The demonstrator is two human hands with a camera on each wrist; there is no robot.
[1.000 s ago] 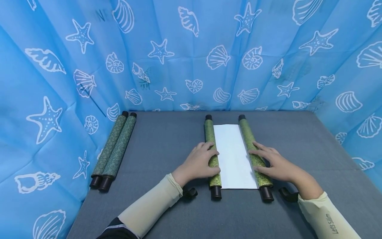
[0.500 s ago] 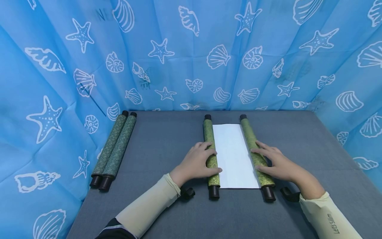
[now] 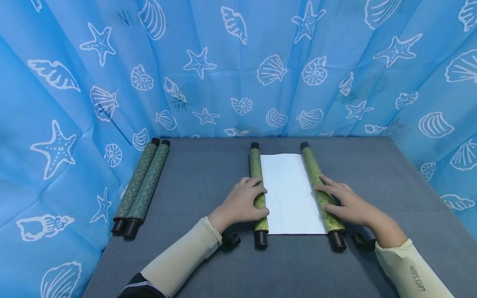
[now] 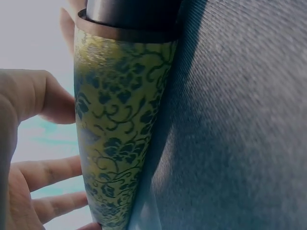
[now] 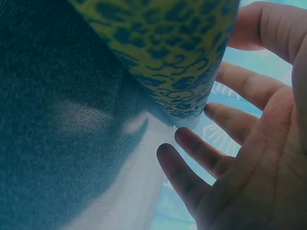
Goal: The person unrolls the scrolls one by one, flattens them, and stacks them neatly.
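A hand scroll lies partly unrolled, its white sheet (image 3: 292,192) stretched between a left roll (image 3: 255,165) and a right roll (image 3: 311,161). Both rolls have yellow-green patterned backing and dark end knobs. My left hand (image 3: 240,203) rests over the left roll, fingertips and thumb reaching across its top. Up close in the left wrist view, loosely extended fingers (image 4: 53,170) touch the patterned surface. On the other side, my right hand (image 3: 350,205) rests against the right roll, with spread, fairly straight fingers (image 5: 235,122) in the right wrist view.
Two rolled scrolls, one dark green (image 3: 138,178) and one teal-green (image 3: 150,182), lie side by side at the table's left. A blue shell-print curtain (image 3: 231,74) hangs behind the grey tabletop (image 3: 208,165). Black wrist straps (image 3: 363,242) sit by both sleeves.
The left roll has moved left with my left hand, and the right roll slightly right with my right hand. More of the white sheet shows between them.
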